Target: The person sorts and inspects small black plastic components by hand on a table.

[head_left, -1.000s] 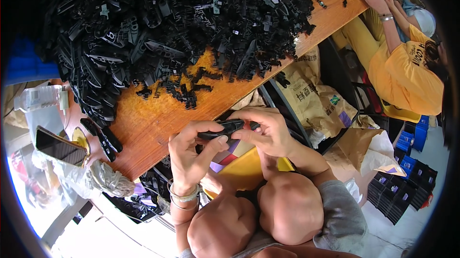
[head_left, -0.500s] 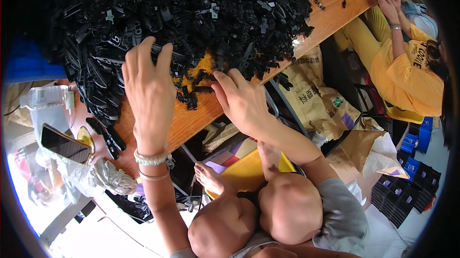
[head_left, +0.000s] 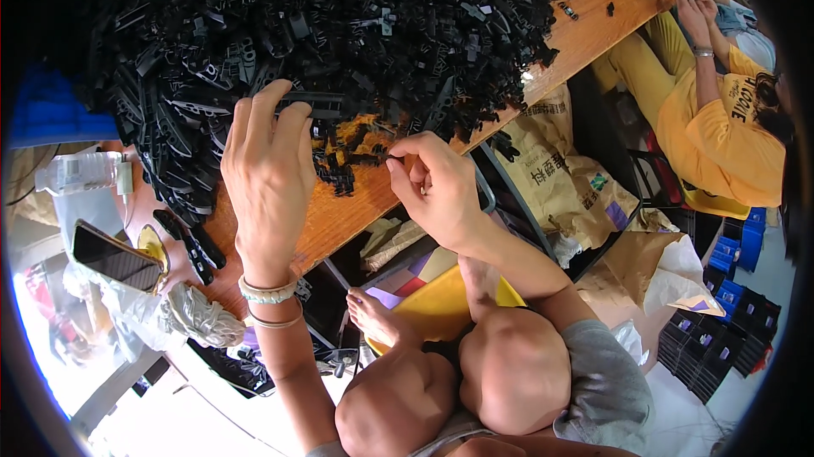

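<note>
A large heap of black plastic parts [head_left: 373,25] covers the far part of the wooden table [head_left: 331,220]. At the heap's near edge, my left hand [head_left: 267,160] has its thumb and fingers closed on a long black plastic strip [head_left: 324,104] that sticks out to the right. My right hand [head_left: 441,190] pinches a small black plastic piece [head_left: 395,158] between thumb and forefinger, just above the table's front edge. Between my hands lie several small black clips [head_left: 337,179], loose on the wood.
To the left are a clear plastic bottle [head_left: 80,173], a phone [head_left: 114,255] on a stand, and long black parts [head_left: 191,245]. A yellow bin [head_left: 424,309] is below the table. Brown paper sacks [head_left: 560,169] stand at the right. A co-worker [head_left: 721,126] in orange sits farther right.
My right hand has drawn back slightly from the loose clips, with a small black piece now pinched in it. A long black strip now shows at my left hand's fingers, which have come closer together.
</note>
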Motion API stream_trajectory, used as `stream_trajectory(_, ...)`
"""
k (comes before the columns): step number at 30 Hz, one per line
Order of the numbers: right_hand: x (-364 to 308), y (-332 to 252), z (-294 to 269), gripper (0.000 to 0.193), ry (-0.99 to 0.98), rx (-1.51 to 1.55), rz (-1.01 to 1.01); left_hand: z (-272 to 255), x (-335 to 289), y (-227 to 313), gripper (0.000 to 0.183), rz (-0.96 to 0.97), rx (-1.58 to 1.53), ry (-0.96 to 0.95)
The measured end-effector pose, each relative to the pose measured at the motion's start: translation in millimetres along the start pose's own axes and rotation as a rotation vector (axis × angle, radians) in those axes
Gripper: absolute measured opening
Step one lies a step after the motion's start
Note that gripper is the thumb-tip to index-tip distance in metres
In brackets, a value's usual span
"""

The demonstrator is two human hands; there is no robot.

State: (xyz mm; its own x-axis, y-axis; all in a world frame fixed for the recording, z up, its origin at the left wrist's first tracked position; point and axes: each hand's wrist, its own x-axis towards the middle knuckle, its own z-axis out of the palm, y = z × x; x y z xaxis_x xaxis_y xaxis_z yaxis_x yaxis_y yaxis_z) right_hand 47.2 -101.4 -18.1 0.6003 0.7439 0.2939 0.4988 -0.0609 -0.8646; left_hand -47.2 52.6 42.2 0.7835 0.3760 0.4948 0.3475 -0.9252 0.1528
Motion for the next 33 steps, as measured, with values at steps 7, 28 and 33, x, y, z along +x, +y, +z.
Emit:
stream_trajectory(7, -2, 3, 0, 0.016, 0.043, 0.159, 0.065, 12, 5, -3, 0.005, -0.336, -0.442, 0.175)
stream_trajectory(28, -2, -15, -8, 0.014, 0.035, 0.296, -0.163, -21, -60, 46, 0.027, -0.848, -1.258, -0.215)
stream_trajectory(33, -5, -15, -6, 0.011, 0.041, 0.229, -0.201, -27, -56, 48, 0.027, -0.919, -1.227, -0.296)
